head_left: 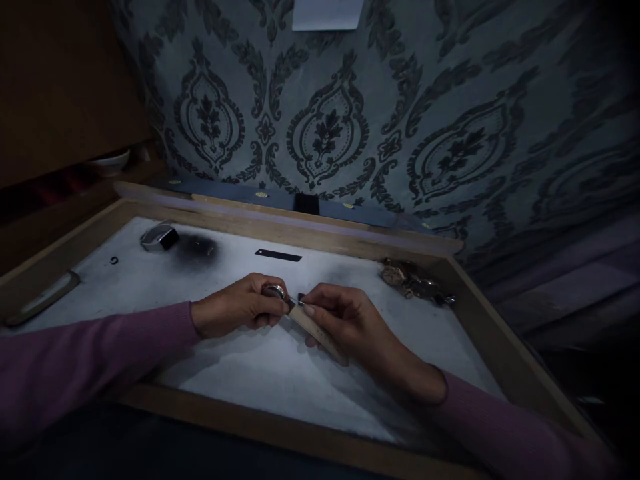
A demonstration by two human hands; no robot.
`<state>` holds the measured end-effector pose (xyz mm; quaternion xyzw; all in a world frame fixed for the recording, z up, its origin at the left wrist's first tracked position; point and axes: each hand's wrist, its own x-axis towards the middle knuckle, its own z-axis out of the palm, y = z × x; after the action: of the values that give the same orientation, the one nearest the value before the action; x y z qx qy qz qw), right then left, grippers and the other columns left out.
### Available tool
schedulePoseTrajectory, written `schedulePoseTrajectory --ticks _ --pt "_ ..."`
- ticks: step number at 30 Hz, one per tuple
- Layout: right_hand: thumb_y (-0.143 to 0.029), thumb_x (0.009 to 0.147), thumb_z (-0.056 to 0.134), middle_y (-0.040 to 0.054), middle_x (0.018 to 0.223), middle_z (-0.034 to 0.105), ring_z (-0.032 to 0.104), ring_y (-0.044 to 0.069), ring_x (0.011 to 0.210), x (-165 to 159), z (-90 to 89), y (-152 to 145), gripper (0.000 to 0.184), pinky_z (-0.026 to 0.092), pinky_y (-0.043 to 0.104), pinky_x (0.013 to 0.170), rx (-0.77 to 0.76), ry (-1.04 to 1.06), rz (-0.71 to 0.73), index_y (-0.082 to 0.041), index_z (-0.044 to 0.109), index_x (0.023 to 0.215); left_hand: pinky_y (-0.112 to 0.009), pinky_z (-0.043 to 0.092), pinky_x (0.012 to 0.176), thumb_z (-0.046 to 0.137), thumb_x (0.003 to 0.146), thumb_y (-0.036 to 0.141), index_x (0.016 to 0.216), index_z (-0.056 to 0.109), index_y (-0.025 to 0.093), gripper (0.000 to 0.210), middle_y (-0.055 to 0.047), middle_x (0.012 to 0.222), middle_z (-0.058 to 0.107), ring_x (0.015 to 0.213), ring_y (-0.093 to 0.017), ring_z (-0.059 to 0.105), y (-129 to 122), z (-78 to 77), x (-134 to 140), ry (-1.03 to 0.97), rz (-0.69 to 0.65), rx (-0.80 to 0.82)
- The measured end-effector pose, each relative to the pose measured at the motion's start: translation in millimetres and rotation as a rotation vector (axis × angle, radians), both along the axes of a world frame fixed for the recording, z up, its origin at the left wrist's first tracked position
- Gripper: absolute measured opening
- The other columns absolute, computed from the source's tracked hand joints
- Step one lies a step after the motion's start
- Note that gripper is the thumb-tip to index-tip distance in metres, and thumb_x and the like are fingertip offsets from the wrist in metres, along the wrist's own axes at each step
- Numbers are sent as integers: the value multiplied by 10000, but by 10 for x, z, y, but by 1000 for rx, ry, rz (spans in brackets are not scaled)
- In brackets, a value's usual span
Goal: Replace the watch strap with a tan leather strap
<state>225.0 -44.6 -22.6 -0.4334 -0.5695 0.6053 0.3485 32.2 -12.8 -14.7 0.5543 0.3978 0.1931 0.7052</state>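
My left hand [243, 303] is closed around a wristwatch, its round silver case [273, 291] showing between thumb and fingers. From the case a beige strap [320, 335] slants down to the right, passing under my other hand. My right hand [353, 323] pinches a small dark-ended tool [301, 299] between thumb and fingertips. A thin metal tip reaches from it toward the joint of case and strap. What kind of tool it is, I cannot make out. The remaining fingers of my right hand are curled beside the strap, partly hidden.
A raised wooden frame [465, 320] borders the white work surface [240, 380]. On it lie a silver-banded watch [160, 238], a dark strip [278, 255], a small dark curved piece [114, 260], a beige band [50, 297] and several metal watches [397, 273]. Patterned wallpaper rises behind.
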Motion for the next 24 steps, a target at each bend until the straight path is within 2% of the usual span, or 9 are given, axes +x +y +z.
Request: schedulePoseTrajectory --ticks 4,17,24 --pt "-366 796 699 -7 661 625 602 84 514 7 -29 4 237 516 185 476 38 8 1 -159 612 718 -207 222 428 637 734 269 683 508 174 168 71 491 485 427 -52 347 -4 -1 6 3 -4 5" --pt "-250 838 581 -8 634 591 586 80 497 -10 -17 -46 159 452 172 447 118 -89 -7 -153 602 714 -199 227 421 634 711 271 690 515 170 157 71 497 492 427 -49 355 -5 -20 2 17 -17 13" --pt "-233 856 543 -15 632 564 558 79 486 -19 -13 -69 179 466 178 441 205 -146 -8 -149 613 714 -195 241 420 632 706 266 699 532 166 142 71 498 494 430 -51 364 5 -37 3 14 -19 24"
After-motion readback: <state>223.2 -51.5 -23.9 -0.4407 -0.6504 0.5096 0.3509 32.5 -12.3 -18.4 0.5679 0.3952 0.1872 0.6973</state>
